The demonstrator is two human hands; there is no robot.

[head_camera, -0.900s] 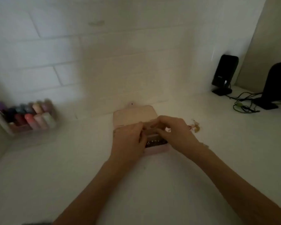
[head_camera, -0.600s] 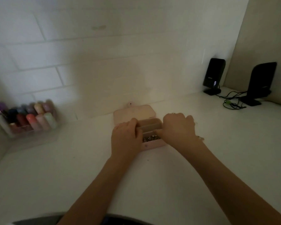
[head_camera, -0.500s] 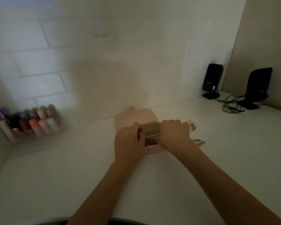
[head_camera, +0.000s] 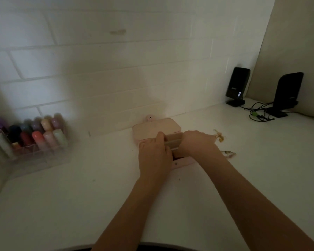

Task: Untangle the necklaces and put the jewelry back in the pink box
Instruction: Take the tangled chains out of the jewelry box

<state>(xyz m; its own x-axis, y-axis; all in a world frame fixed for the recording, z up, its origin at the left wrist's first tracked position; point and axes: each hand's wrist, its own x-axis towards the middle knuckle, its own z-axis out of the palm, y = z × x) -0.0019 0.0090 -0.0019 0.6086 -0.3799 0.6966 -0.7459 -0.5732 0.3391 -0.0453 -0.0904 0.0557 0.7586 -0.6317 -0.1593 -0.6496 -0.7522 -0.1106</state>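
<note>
Left hand (head_camera: 153, 156): we see it over the left half of the pink box, knuckles up, fingers curled down toward the inside; the thumb lies against the tray's left end. Whether this grip pinches anything we cannot tell, the fingertips being hidden.

Right hand (head_camera: 194, 144): it covers the box's right half, fingers bent down toward the tray. Its grip is hidden too, so we cannot tell if it holds something.

Box (head_camera: 181, 163): pink, open, flat on the desk, directly under both grips. Its lid (head_camera: 152, 128) lies folded back beyond the hands, toward the wall, with a small round clasp at its far edge. Only the near rim shows below the wrists.

Tray (head_camera: 173, 140): beige dividers show in the gap between the two hands; below them we see a dark compartment, its contents too dim to make out.

Jewelry (head_camera: 219, 137): a small gold tangle lies on the desk just right of the right hand, outside the box. A second piece (head_camera: 229, 153) lies nearer us, beside the right wrist, also outside.

Desk (head_camera: 80, 205): white, dimly lit, carrying everything.

Bottles (head_camera: 31, 134): a clear rack of coloured bottles stands well left of the left grip, against the brick wall; it looks blurred.

Speakers (head_camera: 237, 86): two black ones stand far right beyond the right grip, with cables (head_camera: 259, 115) coiled between them.
</note>
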